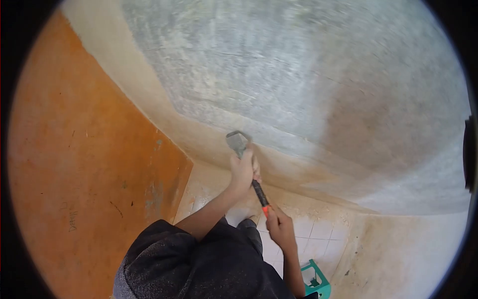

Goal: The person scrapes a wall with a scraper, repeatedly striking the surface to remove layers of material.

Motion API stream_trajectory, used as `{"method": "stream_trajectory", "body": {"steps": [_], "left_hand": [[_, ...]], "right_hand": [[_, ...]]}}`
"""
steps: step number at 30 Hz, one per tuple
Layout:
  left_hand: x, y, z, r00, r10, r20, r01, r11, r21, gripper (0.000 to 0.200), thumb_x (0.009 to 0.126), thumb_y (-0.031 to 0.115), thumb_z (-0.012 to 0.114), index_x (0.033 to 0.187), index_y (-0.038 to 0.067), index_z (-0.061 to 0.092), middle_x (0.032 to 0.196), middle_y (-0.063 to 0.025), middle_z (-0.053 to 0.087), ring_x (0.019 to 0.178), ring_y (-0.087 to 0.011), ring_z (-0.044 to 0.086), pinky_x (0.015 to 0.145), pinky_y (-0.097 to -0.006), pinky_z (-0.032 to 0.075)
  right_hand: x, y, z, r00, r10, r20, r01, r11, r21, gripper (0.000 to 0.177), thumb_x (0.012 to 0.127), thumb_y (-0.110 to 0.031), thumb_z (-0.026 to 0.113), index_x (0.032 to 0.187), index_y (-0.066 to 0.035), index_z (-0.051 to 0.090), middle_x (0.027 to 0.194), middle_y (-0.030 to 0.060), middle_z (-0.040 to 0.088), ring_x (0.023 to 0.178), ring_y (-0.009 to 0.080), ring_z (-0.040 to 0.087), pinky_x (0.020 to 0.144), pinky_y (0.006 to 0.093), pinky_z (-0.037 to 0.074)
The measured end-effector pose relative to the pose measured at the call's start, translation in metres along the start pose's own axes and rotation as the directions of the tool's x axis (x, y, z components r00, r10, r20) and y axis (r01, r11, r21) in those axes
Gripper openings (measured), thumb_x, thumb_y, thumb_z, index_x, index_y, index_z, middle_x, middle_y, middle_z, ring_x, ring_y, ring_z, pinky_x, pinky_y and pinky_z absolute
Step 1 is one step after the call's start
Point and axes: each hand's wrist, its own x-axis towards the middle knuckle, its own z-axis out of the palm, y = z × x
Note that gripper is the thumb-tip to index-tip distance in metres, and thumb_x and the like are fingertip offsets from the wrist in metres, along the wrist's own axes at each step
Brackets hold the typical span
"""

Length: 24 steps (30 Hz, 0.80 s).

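Observation:
A long-handled scraper (260, 193) with a black and orange handle slants up from my body to the wall (239, 65). Its broad grey head (236, 141) is against the lower, cream-coloured part of that wall, just under the edge of the grey patch. Near the head, my left hand (244, 169) is wrapped round the upper shaft. Lower down, my right hand (280, 225) grips the orange end of the handle. The grey patch looks rough and stripped, with cream paint along its border.
An orange panel (94, 164) stands along the left, meeting the wall at a corner. White floor tiles (318, 231) carry scattered flakes near the wall's foot. A green plastic stool (322, 286) is at the lower right, by a stained pale wall (388, 249).

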Motion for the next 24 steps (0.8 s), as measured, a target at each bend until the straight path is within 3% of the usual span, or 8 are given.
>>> {"method": "stream_trajectory", "body": {"steps": [3,5,10,12,16,18,22,24], "left_hand": [[-0.003,0.006,-0.007,0.997,0.040,0.068,-0.041,0.999,0.006,0.037,0.096,0.029,0.049,0.064,0.015,0.036,0.049,0.0035,0.033,0.036,-0.0098,0.038,0.034,-0.0289,0.036],[-0.009,-0.005,0.008,1.000,0.010,0.025,-0.010,1.000,-0.004,0.037,0.096,0.029,0.049,0.064,0.015,0.036,0.048,0.0039,0.032,0.036,-0.0096,0.037,0.034,-0.0286,0.036],[-0.011,0.002,0.011,0.999,0.000,-0.053,-0.003,0.998,-0.070,0.036,0.095,0.028,0.050,0.064,0.016,0.037,0.048,0.0040,0.032,0.036,-0.0096,0.036,0.034,-0.0283,0.033],[-0.008,0.001,0.016,0.999,-0.008,-0.046,0.003,0.995,-0.097,0.036,0.094,0.029,0.051,0.064,0.016,0.037,0.048,0.0036,0.032,0.036,-0.0099,0.036,0.034,-0.0287,0.032],[-0.009,0.008,0.009,0.999,-0.028,-0.036,0.023,0.992,-0.127,0.035,0.093,0.029,0.052,0.064,0.016,0.037,0.047,0.0035,0.030,0.036,-0.0101,0.035,0.034,-0.0287,0.031],[-0.004,0.016,0.000,0.999,-0.001,-0.046,-0.006,0.990,-0.139,0.033,0.093,0.029,0.052,0.066,0.015,0.038,0.048,0.0041,0.030,0.036,-0.0099,0.035,0.034,-0.0286,0.031],[-0.010,0.019,0.009,0.998,-0.032,-0.046,0.025,0.987,-0.160,0.033,0.095,0.029,0.052,0.069,0.015,0.038,0.048,0.0050,0.031,0.036,-0.0093,0.035,0.034,-0.0286,0.033],[-0.011,0.020,0.007,1.000,0.011,0.014,-0.009,0.994,-0.106,0.042,0.096,0.028,0.047,0.059,0.015,0.033,0.045,0.0027,0.031,0.035,-0.0105,0.037,0.034,-0.0305,0.037]], "right_hand": [[-0.014,0.011,0.013,1.000,0.005,-0.024,-0.005,1.000,0.002,0.040,0.100,-0.020,0.051,0.138,-0.007,0.054,0.070,0.0081,0.057,0.061,0.0097,0.051,0.059,0.0262,0.044],[-0.019,0.018,0.009,0.996,-0.047,-0.070,0.048,0.999,0.006,0.040,0.100,-0.019,0.050,0.139,-0.008,0.054,0.073,0.0097,0.059,0.065,0.0106,0.053,0.063,0.0267,0.046],[-0.011,-0.010,-0.014,0.999,-0.028,0.045,0.032,0.997,-0.075,0.039,0.101,-0.017,0.049,0.138,-0.007,0.055,0.071,0.0087,0.061,0.062,0.0106,0.055,0.063,0.0270,0.047],[-0.006,-0.008,-0.012,0.996,-0.085,0.015,0.085,0.996,0.010,0.040,0.101,-0.013,0.048,0.139,-0.004,0.052,0.070,-0.0008,0.047,0.059,0.0060,0.044,0.055,0.0228,0.039],[-0.014,-0.015,-0.011,0.998,-0.060,0.017,0.061,0.997,-0.048,0.040,0.101,-0.013,0.048,0.139,-0.004,0.052,0.070,-0.0007,0.047,0.060,0.0063,0.044,0.056,0.0225,0.039],[0.000,-0.010,0.005,0.990,-0.131,0.059,0.135,0.988,-0.068,0.041,0.101,-0.012,0.048,0.140,-0.003,0.051,0.070,-0.0004,0.047,0.059,0.0064,0.043,0.055,0.0228,0.039],[-0.018,-0.026,-0.011,0.998,-0.059,0.034,0.061,0.995,-0.080,0.043,0.100,-0.011,0.046,0.142,0.000,0.048,0.066,-0.0004,0.046,0.056,0.0068,0.042,0.054,0.0235,0.038],[-0.015,-0.023,0.000,0.997,-0.075,0.035,0.078,0.994,-0.076,0.042,0.100,-0.011,0.046,0.141,0.000,0.049,0.065,-0.0006,0.046,0.056,0.0070,0.043,0.054,0.0235,0.038]]}}
